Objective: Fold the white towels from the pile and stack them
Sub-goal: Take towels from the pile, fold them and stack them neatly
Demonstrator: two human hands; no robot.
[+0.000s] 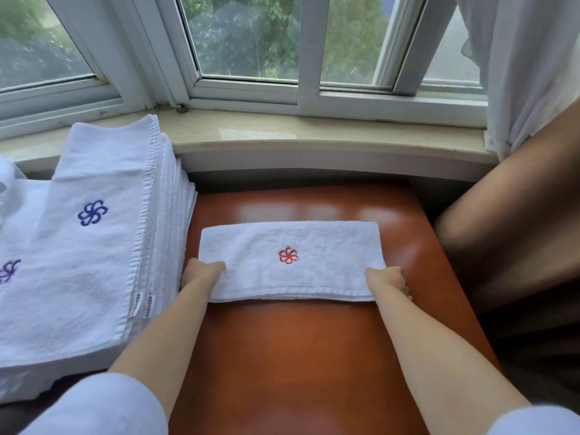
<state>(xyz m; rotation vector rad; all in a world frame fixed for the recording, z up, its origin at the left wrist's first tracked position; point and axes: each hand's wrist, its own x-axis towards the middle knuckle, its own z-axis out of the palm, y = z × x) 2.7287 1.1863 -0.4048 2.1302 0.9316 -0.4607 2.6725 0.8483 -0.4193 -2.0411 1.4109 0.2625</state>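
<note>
At frame centre, my left hand (204, 273) and right hand (387, 277) grip the folded towel (292, 262) by its ends on the tabletop (314, 356); uneven lifting could spill its layers.

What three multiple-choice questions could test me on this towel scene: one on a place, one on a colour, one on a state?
1. Where is the stack of towels?
A. left of the table
B. on the sill
C. right of the table

2. What colour is the flower on the towel on the table?
A. blue
B. red
C. green

3. How are the hands placed?
A. both hang idle
B. only one touches it
C. one at each end of the towel

Answers:
1 A, it rises beside the table's left edge.
2 B, the logo is red; blue ones are on the stack.
3 C, the left hand and right hand grip the ends.
</note>
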